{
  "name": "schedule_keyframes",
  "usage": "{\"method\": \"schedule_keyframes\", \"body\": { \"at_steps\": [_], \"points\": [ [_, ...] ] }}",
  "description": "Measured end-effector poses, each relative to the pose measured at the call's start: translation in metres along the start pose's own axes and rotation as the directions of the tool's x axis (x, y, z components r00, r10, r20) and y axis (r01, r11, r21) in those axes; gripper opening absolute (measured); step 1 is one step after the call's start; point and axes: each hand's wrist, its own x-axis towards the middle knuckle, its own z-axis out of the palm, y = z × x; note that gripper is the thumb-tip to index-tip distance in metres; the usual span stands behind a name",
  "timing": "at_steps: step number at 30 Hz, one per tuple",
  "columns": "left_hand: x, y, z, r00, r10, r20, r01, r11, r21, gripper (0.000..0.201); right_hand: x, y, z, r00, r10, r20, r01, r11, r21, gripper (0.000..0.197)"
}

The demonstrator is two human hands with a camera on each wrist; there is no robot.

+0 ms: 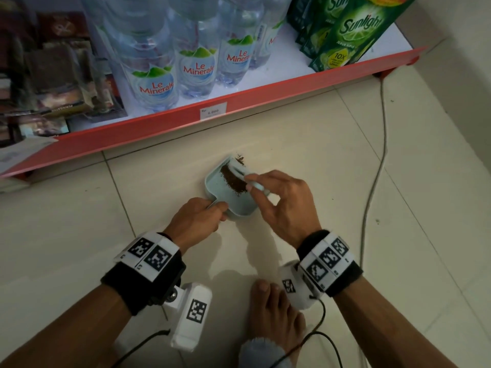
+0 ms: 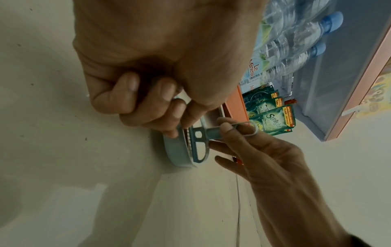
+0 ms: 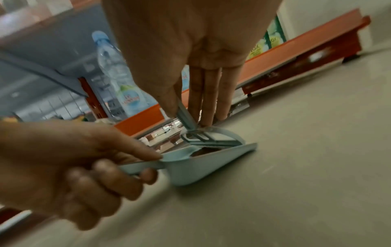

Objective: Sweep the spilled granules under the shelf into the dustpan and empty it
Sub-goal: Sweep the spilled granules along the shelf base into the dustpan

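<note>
A small light-blue dustpan (image 1: 216, 188) lies on the tiled floor just in front of the shelf. My left hand (image 1: 212, 211) grips its handle at the near end. Brown granules (image 1: 233, 180) are heaped inside the pan near its far lip, and a few granules (image 1: 240, 157) still lie on the tile beyond it. My right hand (image 1: 256, 185) pinches the handle of a small matching brush (image 1: 239, 168), whose head rests at the pan's mouth against the heap. The left wrist view shows the dustpan (image 2: 175, 150) from behind with the brush (image 2: 198, 138) over it. In the right wrist view the brush (image 3: 208, 139) sits above the tilted dustpan (image 3: 201, 165).
The red shelf edge (image 1: 239, 102) runs across just beyond the pan, carrying water bottles (image 1: 196, 67) and green Sunlight pouches (image 1: 353, 30). A thin cable (image 1: 374, 168) trails down the floor on the right. My bare foot (image 1: 273, 314) is planted near my right wrist.
</note>
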Motion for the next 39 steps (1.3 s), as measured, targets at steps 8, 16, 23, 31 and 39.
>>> {"method": "schedule_keyframes", "body": {
  "at_steps": [8,16,23,31,39],
  "points": [
    [0.000,-0.006,-0.002,1.000,0.005,0.012,-0.004,1.000,-0.012,0.035,-0.004,0.003,-0.004,0.981,-0.031,-0.192,0.019,0.998,-0.064,0.023],
    [0.001,-0.006,-0.003,0.999,0.029,0.014,-0.029,0.999,-0.020,0.033,-0.024,-0.008,0.008,0.996,-0.082,0.039,0.081,0.996,0.030,0.024],
    [-0.007,-0.020,-0.011,0.997,0.081,-0.018,-0.082,0.993,-0.080,0.035,0.004,0.007,-0.018,0.957,-0.153,-0.247,0.167,0.985,0.035,0.023],
    [-0.027,-0.052,-0.026,0.995,0.092,-0.043,-0.098,0.985,-0.141,0.037,0.076,0.050,-0.015,0.991,-0.008,-0.130,-0.002,0.997,-0.077,0.023],
    [-0.042,-0.070,-0.038,0.995,0.075,-0.068,-0.087,0.977,-0.196,0.037,0.039,0.039,-0.041,0.911,-0.263,0.317,0.306,0.947,-0.096,0.020]
  ]
}}
